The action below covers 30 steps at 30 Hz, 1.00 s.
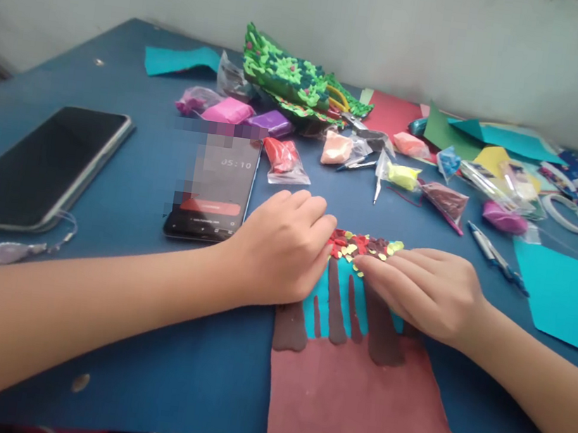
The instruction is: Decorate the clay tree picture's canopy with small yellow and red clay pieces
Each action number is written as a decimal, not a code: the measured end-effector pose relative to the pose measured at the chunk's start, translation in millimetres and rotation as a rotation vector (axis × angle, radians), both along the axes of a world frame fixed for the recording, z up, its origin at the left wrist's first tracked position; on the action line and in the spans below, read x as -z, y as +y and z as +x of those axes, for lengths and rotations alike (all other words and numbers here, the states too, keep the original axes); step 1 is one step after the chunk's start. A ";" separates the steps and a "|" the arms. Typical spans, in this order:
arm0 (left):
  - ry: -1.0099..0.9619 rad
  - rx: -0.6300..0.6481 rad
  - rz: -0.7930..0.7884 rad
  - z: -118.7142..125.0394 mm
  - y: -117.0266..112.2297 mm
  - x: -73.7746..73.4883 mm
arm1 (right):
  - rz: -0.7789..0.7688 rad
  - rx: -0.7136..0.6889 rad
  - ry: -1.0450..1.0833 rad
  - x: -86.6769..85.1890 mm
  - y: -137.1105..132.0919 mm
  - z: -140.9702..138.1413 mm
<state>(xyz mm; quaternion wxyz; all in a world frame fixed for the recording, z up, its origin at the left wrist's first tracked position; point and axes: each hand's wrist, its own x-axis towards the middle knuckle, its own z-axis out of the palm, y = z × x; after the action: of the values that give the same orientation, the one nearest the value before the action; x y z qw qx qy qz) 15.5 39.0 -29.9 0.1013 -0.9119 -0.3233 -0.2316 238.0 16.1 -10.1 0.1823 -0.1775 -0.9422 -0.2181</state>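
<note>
A clay picture (350,402) lies in front of me, reaching over the table's near edge. It has a reddish-brown lower part, dark brown trunk-like strips on turquoise, and red, maroon and yellow clay bits (352,246) at its far end. My left hand (285,248) is closed at the picture's upper left, its knuckles up and fingers curled in; whatever they hold is hidden. From the right, my right hand (428,288) rests over the picture with its fingers pressed together, tips touching the yellow bits. Its thumb is hidden, and I cannot make out anything in its grip.
A phone showing a timer (218,186) lies beside my left forearm, with a dark tablet-like device (40,166) farther left. Behind are bagged clay pieces (280,158), a green leafy clay piece (291,78) and scissors (352,120). Pens (497,257) and turquoise paper (571,293) lie right.
</note>
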 end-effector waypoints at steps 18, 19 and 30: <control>0.028 -0.039 -0.082 -1.2 -1.2 6.3 | -0.130 0.040 -0.042 -1.0 1.1 -19.6; 0.025 -0.037 -0.078 -1.2 -1.2 6.5 | -0.117 0.036 -0.050 -1.1 0.7 -20.2; 0.030 -0.034 -0.092 -1.9 -1.0 6.3 | -0.129 0.015 -0.108 -3.5 -0.3 -20.7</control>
<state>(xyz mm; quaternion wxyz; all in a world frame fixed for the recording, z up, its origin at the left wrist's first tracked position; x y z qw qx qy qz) 13.6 38.0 -36.2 0.0681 -0.9134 -0.3475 -0.2008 217.3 15.8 -6.6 0.1176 -0.1836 -0.9614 -0.1677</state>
